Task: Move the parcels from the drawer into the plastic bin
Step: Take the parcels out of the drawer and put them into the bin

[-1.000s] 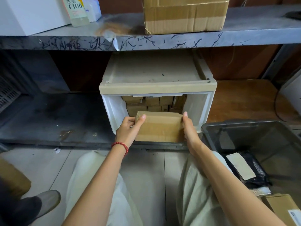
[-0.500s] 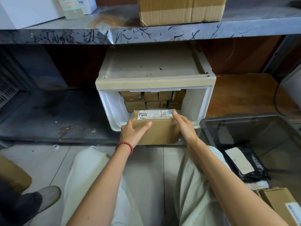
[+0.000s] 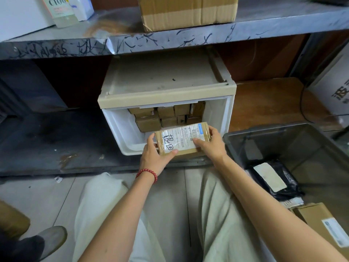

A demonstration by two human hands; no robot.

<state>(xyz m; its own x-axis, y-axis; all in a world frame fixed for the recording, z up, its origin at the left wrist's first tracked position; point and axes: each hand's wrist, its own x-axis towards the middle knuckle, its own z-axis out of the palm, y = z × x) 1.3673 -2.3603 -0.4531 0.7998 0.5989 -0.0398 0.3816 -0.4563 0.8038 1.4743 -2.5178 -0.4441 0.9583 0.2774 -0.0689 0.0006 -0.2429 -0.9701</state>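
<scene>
The left hand (image 3: 154,157) and the right hand (image 3: 211,143) each grip an end of a flat brown cardboard parcel (image 3: 182,138), label up, over the front lip of the open white plastic drawer (image 3: 120,133). The grey see-through plastic bin (image 3: 264,133) stands just to its right.

The dark, scuffed metal lower shelf (image 3: 56,144) carries a white plastic drawer unit with a beige top (image 3: 166,97), just beyond the left hand (image 3: 154,157) and right hand (image 3: 211,146). Above both hands, the grey scratched metal upper shelf (image 3: 170,40) bears a taped brown cardboard box (image 3: 188,12). On the pale tiled floor (image 3: 37,195), right of the right hand, stands a smoky translucent plastic bin (image 3: 264,130).
</scene>
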